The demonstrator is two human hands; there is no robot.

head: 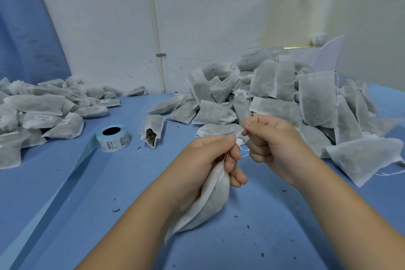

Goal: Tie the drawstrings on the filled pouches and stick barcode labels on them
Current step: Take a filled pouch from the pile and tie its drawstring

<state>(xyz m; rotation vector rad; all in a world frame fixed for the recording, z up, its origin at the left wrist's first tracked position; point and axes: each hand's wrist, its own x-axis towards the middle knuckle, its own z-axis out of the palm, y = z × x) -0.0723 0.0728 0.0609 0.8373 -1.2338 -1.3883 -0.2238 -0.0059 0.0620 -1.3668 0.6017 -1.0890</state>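
Observation:
My left hand [208, 160] grips the gathered neck of a filled white pouch [208, 206], whose body hangs down onto the blue table [109, 193]. My right hand [269, 140] pinches the pouch's thin white drawstring [243, 151] just right of the left thumb; the string runs between the two hands. A roll of barcode labels [112, 138] stands to the left, its blue backing strip trailing toward the near left edge.
A big heap of filled pouches with loose strings [285, 98] lies at the right and back. Labelled pouches [43, 112] are piled at the left. One open pouch [152, 130] spills dried herbs beside the roll. Herb crumbs dot the table. A white wall stands behind.

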